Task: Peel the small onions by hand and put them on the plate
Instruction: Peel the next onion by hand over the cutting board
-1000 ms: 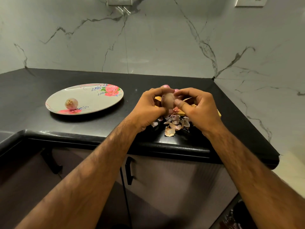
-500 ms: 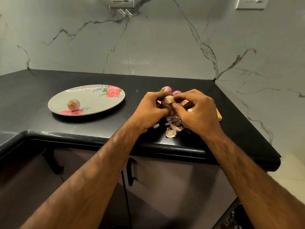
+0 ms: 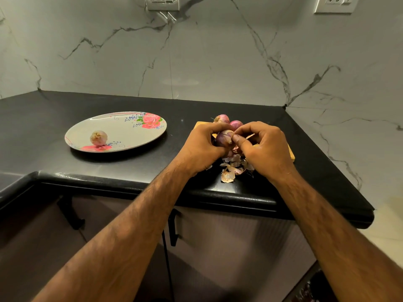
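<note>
Head view looks down on a black stone countertop (image 3: 54, 118) that fills the middle of the scene. An oval white plate with pink roses (image 3: 122, 127) lies on it at nine o'clock from the hands, well apart from them. A yellow wooden board (image 3: 291, 157) shows only at its corners, mostly hidden behind the hands.

The left hand (image 3: 201, 147) has its fingers curled round a purple small onion (image 3: 222, 138), holding it above the board. The right hand (image 3: 265, 147) pinches with thumb and forefinger at the onion's near end, where a flap of skin seems to lift.

One peeled pale onion (image 3: 98, 137) sits on the plate toward its eight o'clock rim. Two red-skinned onions (image 3: 221, 119) wait at twelve o'clock, just beyond the knuckles. A heap of dry papery skins (image 3: 231, 171) lies at six o'clock beneath the hands.

By my reading, peeling of the second onion is under way, with two more to follow. The next move likely calls for pulling the pinched skin away while the left hand turns the bulb, then carrying it across to nine o'clock.
</note>
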